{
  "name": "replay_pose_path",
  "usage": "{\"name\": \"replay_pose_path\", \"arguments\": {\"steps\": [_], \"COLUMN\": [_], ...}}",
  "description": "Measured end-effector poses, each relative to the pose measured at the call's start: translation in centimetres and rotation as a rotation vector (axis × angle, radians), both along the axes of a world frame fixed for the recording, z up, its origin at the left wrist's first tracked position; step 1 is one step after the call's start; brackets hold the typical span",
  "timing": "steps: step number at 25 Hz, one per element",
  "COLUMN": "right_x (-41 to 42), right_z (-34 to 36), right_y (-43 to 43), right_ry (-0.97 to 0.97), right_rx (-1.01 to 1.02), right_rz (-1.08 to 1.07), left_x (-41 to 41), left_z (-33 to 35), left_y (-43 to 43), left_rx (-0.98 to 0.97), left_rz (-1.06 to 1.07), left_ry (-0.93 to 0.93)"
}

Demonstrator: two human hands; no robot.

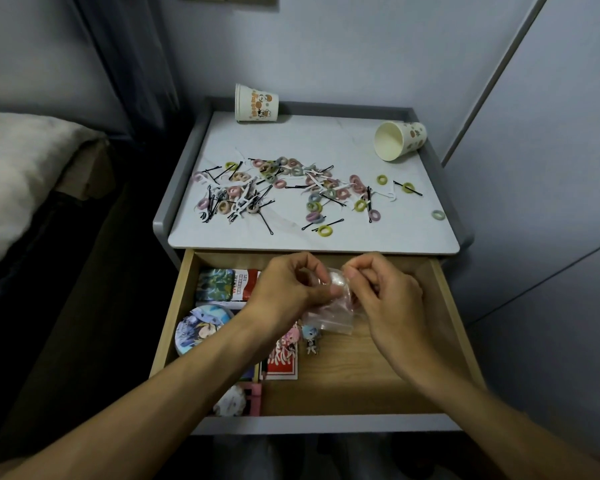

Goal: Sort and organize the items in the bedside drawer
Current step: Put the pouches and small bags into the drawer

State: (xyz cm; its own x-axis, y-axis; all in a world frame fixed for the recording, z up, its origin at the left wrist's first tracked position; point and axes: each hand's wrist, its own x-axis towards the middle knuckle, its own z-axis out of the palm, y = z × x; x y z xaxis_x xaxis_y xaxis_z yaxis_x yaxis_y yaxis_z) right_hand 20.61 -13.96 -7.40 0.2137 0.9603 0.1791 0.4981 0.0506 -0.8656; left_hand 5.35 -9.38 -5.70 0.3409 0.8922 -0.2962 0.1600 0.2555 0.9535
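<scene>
As it hangs pinched, clear crumpled bag [330, 317]

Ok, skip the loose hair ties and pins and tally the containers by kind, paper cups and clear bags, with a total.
Paper cups: 2, the standing cup and the tipped cup, both on the nightstand top.
Bags: 1, the clear plastic bag, pinched by the left hand and the right hand over the open drawer.
Total: 3
</scene>
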Motion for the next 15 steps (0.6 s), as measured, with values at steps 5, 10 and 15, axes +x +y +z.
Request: {"name": "replay_pose_path", "arguments": {"steps": [5,10,15], "right_x": [-0.4,1.7,5.9], "right_z": [0.2,-0.8,-4.8], "right_y": [-0.5,0.1,1.0], "right_ry": [0.135,0.227,-0.033], "right_rx": [-0.078,-0.116,-0.285], "right_rz": [0.132,0.076,-0.078], "left_x": [-0.2,-0.7,-2.0], "left_z": [0.4,0.2,0.9], "left_y": [0.2,1.0,1.6], "left_rx": [0.062,0.184,0.201], "left_rz": [-0.019,-0.079,-0.014], "left_ry": [0.041,0.223,0.311]}}
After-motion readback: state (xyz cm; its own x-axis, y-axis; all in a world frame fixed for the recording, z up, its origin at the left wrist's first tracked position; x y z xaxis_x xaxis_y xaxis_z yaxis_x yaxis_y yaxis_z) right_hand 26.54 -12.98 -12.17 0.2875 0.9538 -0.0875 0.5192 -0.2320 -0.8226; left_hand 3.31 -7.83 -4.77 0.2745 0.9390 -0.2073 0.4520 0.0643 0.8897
